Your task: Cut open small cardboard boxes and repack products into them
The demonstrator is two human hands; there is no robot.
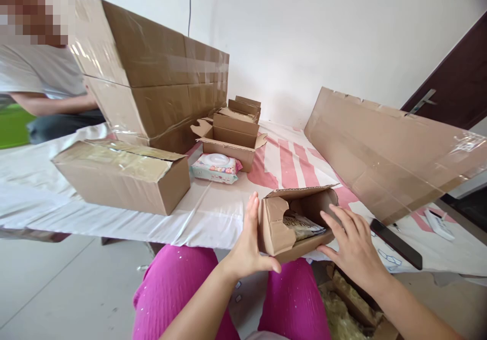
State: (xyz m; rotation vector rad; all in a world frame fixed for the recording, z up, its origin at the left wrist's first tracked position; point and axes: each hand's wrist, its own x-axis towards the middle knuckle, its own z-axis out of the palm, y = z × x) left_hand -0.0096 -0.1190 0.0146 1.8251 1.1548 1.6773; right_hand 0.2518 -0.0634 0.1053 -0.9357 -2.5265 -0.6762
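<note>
A small open cardboard box (274,223) sits tilted toward me at the front edge of the cloth-covered table. Inside it lies a plastic packet with printed lettering (302,224), partly hidden by a side flap. My left hand (247,246) holds the box's left end, fingers extended up along it and thumb spread below the near corner. At the right end, my right hand (352,243) has its thumb by the near edge and curved fingers at the flap, steadying the box. Its long lid flap stands up at the far side.
Left stand a taped box (125,177) and a large carton stack (163,81). A wet-wipes pack (216,168) lies before an open box (232,139). Right are a big carton (388,152), a phone (396,243) and a white object (439,224). A person (49,76) sits left.
</note>
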